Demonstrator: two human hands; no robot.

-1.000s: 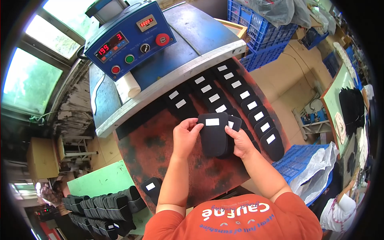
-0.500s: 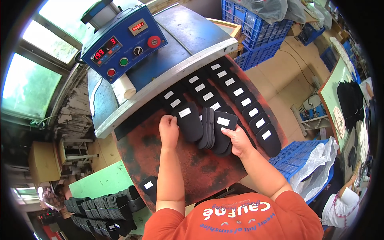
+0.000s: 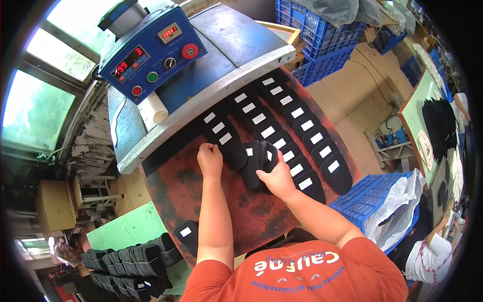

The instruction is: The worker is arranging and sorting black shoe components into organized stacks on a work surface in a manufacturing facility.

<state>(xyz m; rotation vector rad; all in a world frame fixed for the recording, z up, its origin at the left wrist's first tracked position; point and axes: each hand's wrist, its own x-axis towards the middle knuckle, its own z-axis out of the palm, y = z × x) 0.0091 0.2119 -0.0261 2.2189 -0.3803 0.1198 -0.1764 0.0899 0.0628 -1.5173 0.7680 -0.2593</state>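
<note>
Since the earlier frame, your left hand (image 3: pixel 210 158) has moved up and left, away from the stack, and now rests flat on a black insole piece (image 3: pixel 232 151) lying on the rust-red counter (image 3: pixel 201 201). Your left fingers (image 3: pixel 205 149) are extended and pressed down on the near end of that piece; they are not closed around anything.

Your right hand (image 3: pixel 276 178) remains on the small stack of black insole pieces (image 3: pixel 257 160), which has settled lower on the counter. Your right fingers (image 3: pixel 268 171) are curled over the near edge of the stack, gripping it against the counter surface. How many pieces the stack holds cannot be told from this view.

Just beyond your left fingers, a row of black pieces with white labels (image 3: pixel 219 128) runs under the lip of the grey press platen (image 3: pixel 211 98). To the right of your right fingers, two further rows of labelled black pieces (image 3: pixel 307 151) extend diagonally across the counter, overlapping one another like scales.

Beyond the platen, well apart from both hands, sits the blue control box (image 3: pixel 151 55) with red digital readouts and round buttons. Left of your left forearm, near the counter edge, lies a single labelled black piece (image 3: pixel 186 232). Below it, off the counter, a stack of black pieces (image 3: pixel 126 259) rests on a green surface. Right of your right forearm stands a blue plastic crate (image 3: pixel 365 199) lined with a white bag.
</note>
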